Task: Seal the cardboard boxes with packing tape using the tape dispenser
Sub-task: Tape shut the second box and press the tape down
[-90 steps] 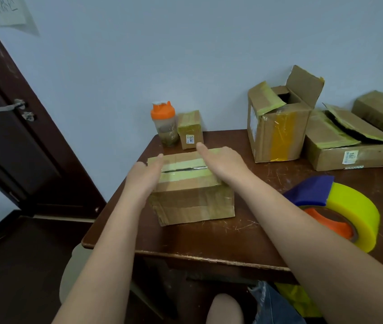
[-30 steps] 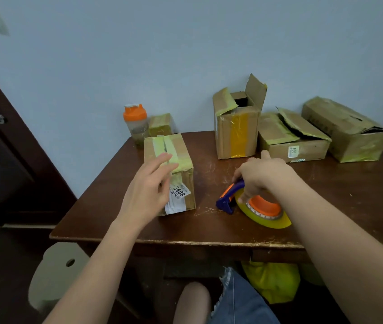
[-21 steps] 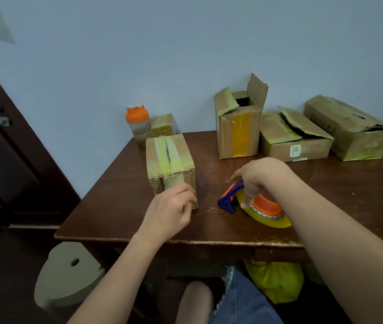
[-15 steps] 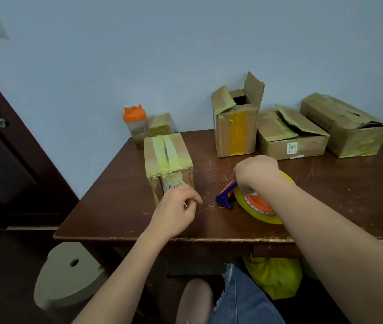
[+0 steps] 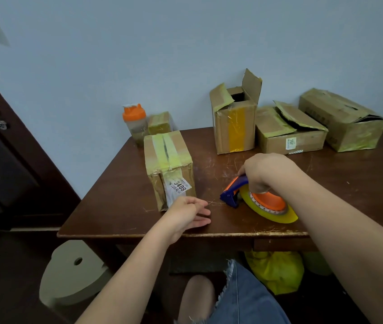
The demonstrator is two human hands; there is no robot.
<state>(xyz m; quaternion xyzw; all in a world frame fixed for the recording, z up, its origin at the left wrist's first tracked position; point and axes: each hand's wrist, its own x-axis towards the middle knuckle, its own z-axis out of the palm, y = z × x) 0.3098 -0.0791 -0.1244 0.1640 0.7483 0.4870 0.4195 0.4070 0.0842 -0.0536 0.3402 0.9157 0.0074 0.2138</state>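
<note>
A scratched brown table (image 5: 125,206) is standing against a pale blue wall (image 5: 139,54), a dark door (image 5: 3,164) to its left. The right hand (image 5: 265,170) is gripping the tape dispenser (image 5: 256,199) beside the taped box (image 5: 167,160); its fingers are hidden. The left hand (image 5: 186,212) is hovering with fingers relaxed.

**Scratched brown table, crowded along the wall**

The dark wooden table (image 5: 120,206) carries a taped box (image 5: 169,164) just beyond the left hand's fingers (image 5: 200,212), which rest on the wood. A tape dispenser (image 5: 258,202) lies under the right hand's fingers (image 5: 259,187). Well past them, against the wall, stand an orange-lidded bottle (image 5: 135,122), a small box (image 5: 160,122), an open-flapped tall box (image 5: 235,120) and two low boxes (image 5: 288,132) (image 5: 344,120).
</note>
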